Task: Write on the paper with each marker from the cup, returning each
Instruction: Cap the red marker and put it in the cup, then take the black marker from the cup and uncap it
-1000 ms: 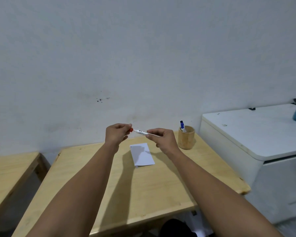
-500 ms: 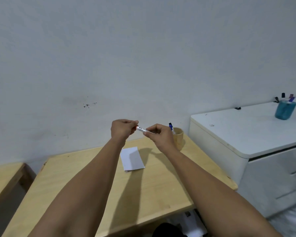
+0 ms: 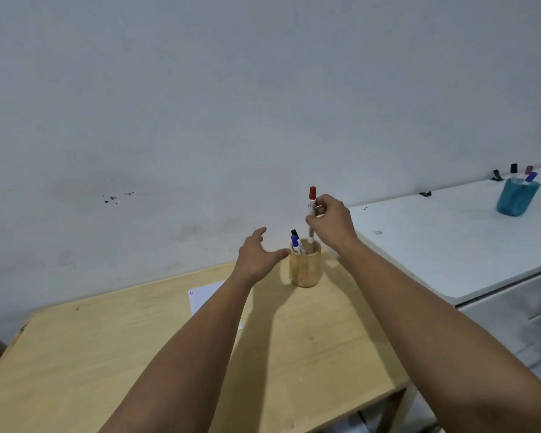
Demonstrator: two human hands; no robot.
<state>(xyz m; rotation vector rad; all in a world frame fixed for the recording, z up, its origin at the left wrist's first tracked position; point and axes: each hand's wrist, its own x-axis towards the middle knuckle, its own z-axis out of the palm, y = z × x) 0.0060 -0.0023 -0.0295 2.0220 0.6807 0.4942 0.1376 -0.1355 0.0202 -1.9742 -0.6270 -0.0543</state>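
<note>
Right-hand grip [image 3: 331, 221]: fingertips pinched on the barrel of the red-capped marker [image 3: 311, 214], hand poised above the cup. Left-hand grip [image 3: 258, 256]: spread wide, empty, thumb tip just beside the cup's rim, touching or not I cannot tell.

Wooden surface [image 3: 138, 354], pale, set against a grey-white wall [image 3: 200, 89]. A white cabinet [image 3: 450, 245] stands close on the right.

Paper [image 3: 202, 295]: lies flat on the surface left of the cup, largely covered by the left forearm. A small mark near its top left corner, too small to read.

Cup [image 3: 305, 265]: wooden, upright, near the far edge of the surface.

Teal holder [image 3: 517, 196]: sits on the cabinet top, well apart, with several capped pens in it.

Red-capped marker: long axis vertical, cap up, lower end at or just inside the cup's mouth. Dark print on the white barrel, illegible.

Blue-capped marker [image 3: 295, 242] and black-capped marker [image 3: 294, 233]: stand in the cup, caps up, leaning left, between the two hands.
</note>
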